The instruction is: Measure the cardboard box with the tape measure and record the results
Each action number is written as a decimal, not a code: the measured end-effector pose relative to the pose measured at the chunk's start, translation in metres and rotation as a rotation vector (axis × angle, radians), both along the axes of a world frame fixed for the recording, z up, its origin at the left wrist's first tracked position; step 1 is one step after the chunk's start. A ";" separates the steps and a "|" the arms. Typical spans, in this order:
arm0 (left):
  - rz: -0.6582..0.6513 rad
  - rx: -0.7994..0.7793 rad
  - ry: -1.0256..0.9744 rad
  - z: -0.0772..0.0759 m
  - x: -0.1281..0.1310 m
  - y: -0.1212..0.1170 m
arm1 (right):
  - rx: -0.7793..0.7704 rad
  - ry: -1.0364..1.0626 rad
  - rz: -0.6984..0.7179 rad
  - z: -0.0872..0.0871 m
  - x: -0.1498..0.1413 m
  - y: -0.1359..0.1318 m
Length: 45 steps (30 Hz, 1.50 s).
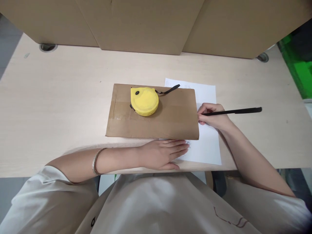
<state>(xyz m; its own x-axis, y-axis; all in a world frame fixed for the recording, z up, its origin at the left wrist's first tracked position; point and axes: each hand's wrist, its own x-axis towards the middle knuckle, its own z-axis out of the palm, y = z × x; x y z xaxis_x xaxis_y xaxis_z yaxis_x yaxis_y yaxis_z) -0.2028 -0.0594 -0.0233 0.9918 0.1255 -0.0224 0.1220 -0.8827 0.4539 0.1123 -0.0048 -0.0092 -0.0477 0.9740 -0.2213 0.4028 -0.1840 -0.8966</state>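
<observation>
My right hand (213, 114) is closed round a black pen (240, 111), its fingers over a white sheet of paper (207, 149) by the right edge of a cardboard box (170, 120). The pen's tip is hidden behind the fingers and the box. Flat on the lower part of the paper lies my left hand (163, 153), fingers stretched out, just in front of the box. On top of the box rests a yellow tape measure (145, 101) with a black wrist strap (170, 89). Much of the paper is covered by the box.
Tall cardboard panels (146, 26) stand along the back of the pale wooden table (60, 97). Round cable holes (48, 47) sit near its back corners. A bracelet (96, 161) is on my left forearm, and the table's front edge is close to my body.
</observation>
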 end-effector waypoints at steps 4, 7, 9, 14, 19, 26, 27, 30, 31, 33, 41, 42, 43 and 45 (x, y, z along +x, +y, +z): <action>-0.013 0.008 0.034 0.001 0.000 0.001 | 0.007 0.005 -0.020 -0.001 -0.001 0.000; -0.010 0.005 0.012 0.000 0.000 0.001 | 0.003 0.008 -0.032 -0.001 -0.002 -0.001; -0.007 0.003 0.003 -0.001 0.000 0.001 | 0.003 0.011 -0.037 -0.001 -0.002 -0.001; -0.006 0.005 -0.010 -0.002 -0.001 0.001 | -0.011 0.003 -0.022 0.000 -0.002 0.000; 0.005 -0.017 -0.044 -0.002 -0.002 0.000 | -0.002 0.000 -0.007 0.002 0.000 -0.001; 0.021 -0.084 -0.018 0.001 -0.001 0.001 | -0.019 -0.010 0.026 0.003 -0.001 -0.001; 0.018 -0.083 0.001 0.001 0.000 0.001 | -0.020 -0.011 0.029 0.003 -0.001 -0.001; 0.008 -0.077 0.042 0.003 0.000 0.002 | -0.023 -0.020 0.042 0.004 -0.001 -0.002; 0.008 -0.079 0.041 0.003 0.000 0.001 | -0.026 -0.021 0.044 0.004 -0.001 -0.002; 0.010 -0.085 0.018 0.002 0.000 0.001 | -0.030 -0.020 0.034 0.005 -0.002 -0.002; 0.012 -0.062 0.010 0.001 0.000 0.000 | -0.016 -0.016 0.033 0.004 -0.001 -0.002; 0.012 -0.063 0.001 0.001 -0.001 0.000 | -0.016 -0.018 0.031 0.004 -0.001 -0.002; 0.012 -0.064 -0.009 0.000 -0.001 0.001 | -0.017 -0.019 0.031 0.004 -0.001 -0.002; 0.010 -0.062 -0.022 -0.001 -0.002 0.001 | -0.018 -0.019 0.036 0.004 -0.001 -0.002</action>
<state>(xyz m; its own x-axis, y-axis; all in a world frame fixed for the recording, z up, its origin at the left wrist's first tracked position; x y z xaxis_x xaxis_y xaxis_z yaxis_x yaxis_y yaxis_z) -0.2047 -0.0588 -0.0240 0.9908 0.1350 -0.0084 0.1203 -0.8516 0.5102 0.1115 -0.0067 -0.0055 -0.0787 0.9675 -0.2402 0.4267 -0.1851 -0.8853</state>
